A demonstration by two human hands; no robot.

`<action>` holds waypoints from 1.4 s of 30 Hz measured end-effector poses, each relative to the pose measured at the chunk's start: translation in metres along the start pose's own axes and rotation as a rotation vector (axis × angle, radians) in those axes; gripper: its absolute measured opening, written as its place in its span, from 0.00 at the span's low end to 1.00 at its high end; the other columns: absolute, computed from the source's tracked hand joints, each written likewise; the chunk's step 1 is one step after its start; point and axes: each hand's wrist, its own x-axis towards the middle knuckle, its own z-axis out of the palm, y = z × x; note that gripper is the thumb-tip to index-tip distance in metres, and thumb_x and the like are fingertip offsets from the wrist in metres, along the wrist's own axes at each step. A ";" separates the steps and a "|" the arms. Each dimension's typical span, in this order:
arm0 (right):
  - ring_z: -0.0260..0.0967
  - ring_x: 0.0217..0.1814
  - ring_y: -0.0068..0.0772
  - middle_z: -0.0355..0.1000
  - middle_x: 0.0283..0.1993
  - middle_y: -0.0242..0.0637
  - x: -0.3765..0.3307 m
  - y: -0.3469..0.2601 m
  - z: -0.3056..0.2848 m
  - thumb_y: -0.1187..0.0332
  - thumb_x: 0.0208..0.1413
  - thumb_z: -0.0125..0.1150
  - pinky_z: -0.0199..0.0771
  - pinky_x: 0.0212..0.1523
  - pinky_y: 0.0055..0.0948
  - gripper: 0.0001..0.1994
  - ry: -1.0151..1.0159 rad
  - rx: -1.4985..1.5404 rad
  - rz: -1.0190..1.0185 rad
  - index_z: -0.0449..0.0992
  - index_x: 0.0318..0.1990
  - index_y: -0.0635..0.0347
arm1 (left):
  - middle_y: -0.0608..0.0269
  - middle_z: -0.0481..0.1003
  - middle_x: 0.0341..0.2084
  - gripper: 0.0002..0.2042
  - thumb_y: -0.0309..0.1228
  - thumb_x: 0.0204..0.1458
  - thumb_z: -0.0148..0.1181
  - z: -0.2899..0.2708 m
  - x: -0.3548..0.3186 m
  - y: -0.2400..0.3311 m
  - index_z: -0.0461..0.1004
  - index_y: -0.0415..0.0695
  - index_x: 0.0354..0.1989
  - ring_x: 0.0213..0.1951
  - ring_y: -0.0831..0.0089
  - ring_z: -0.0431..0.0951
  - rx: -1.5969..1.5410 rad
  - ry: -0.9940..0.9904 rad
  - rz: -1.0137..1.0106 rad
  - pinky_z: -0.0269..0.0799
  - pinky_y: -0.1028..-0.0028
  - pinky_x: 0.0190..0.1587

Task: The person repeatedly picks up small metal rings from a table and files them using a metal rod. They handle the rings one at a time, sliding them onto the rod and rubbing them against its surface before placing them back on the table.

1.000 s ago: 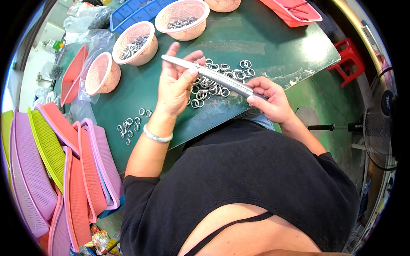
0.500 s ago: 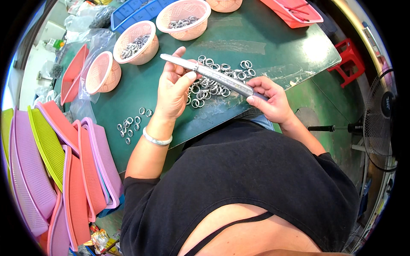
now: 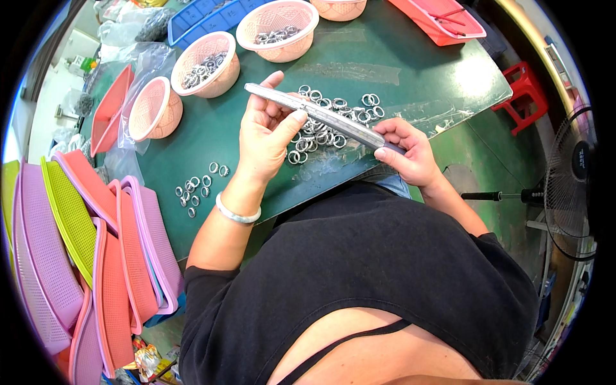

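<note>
From how things lie, we judge the work to be partway along: one pink basket [image 3: 224, 77] and a second pink basket [image 3: 289, 52] on the green table [image 3: 378, 45] already hold metal rings, while a third basket [image 3: 169, 119], farther left, shows none in the part we can see. A loose pile of rings [image 3: 321, 138] lies on the table near the hands, and a small cluster of rings [image 3: 190, 185] sits apart from it, beyond the left forearm; which of these are finished and which are left, we cannot tell. The rod [image 3: 340, 126] — grey, long and tapered — is held up between both hands, slanting across our view of the pile with its narrow end to the left. We see the right hand [image 3: 410, 153] closed around the thick end, thumb on the near side. The left hand [image 3: 263, 138] is clasped on the rod toward the narrow end, thumb pressed in front, fingers partly curled behind. A ring may sit by that thumb — it is too small to be sure.
</note>
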 end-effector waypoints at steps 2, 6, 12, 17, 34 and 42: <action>0.63 0.40 0.19 0.66 0.37 0.33 0.000 0.000 -0.002 0.78 0.46 0.54 0.62 0.40 0.18 0.13 -0.005 0.032 0.028 0.64 0.41 0.67 | 0.59 0.70 0.34 0.28 0.18 0.44 0.54 0.004 0.000 0.001 0.50 0.37 0.54 0.38 0.75 0.70 0.025 0.019 0.006 0.65 0.77 0.43; 0.63 0.39 0.19 0.66 0.37 0.33 -0.001 0.002 -0.007 0.77 0.46 0.55 0.62 0.40 0.18 0.14 -0.018 0.091 0.080 0.64 0.41 0.67 | 0.60 0.71 0.31 0.28 0.18 0.43 0.55 0.012 -0.002 0.004 0.50 0.35 0.54 0.35 0.77 0.71 0.073 0.065 0.017 0.66 0.79 0.40; 0.63 0.39 0.19 0.66 0.37 0.33 -0.001 0.002 -0.009 0.77 0.45 0.55 0.62 0.39 0.18 0.14 -0.026 0.126 0.092 0.64 0.42 0.67 | 0.60 0.71 0.30 0.28 0.18 0.43 0.56 0.016 -0.002 0.008 0.50 0.34 0.53 0.33 0.78 0.71 0.108 0.055 0.047 0.66 0.80 0.38; 0.63 0.40 0.19 0.66 0.38 0.33 0.004 0.002 -0.007 0.78 0.45 0.55 0.62 0.39 0.17 0.15 -0.024 0.109 0.083 0.64 0.42 0.68 | 0.59 0.71 0.30 0.25 0.18 0.43 0.54 0.009 0.008 0.009 0.52 0.35 0.51 0.34 0.77 0.71 0.058 0.074 0.055 0.66 0.79 0.38; 0.56 0.22 0.08 0.68 0.31 0.30 0.005 0.009 -0.010 0.74 0.45 0.57 0.52 0.18 0.09 0.15 0.066 0.120 0.085 0.64 0.42 0.66 | 0.59 0.69 0.28 0.08 0.23 0.39 0.58 -0.092 0.049 0.027 0.72 0.41 0.30 0.31 0.65 0.71 1.238 -0.048 0.272 0.66 0.70 0.36; 0.58 0.24 0.09 0.67 0.30 0.29 0.005 0.006 -0.008 0.75 0.45 0.57 0.53 0.19 0.09 0.15 0.073 0.127 0.106 0.64 0.42 0.66 | 0.59 0.67 0.25 0.06 0.20 0.36 0.56 -0.068 0.028 -0.003 0.69 0.38 0.25 0.31 0.64 0.69 1.302 -0.463 0.068 0.65 0.73 0.35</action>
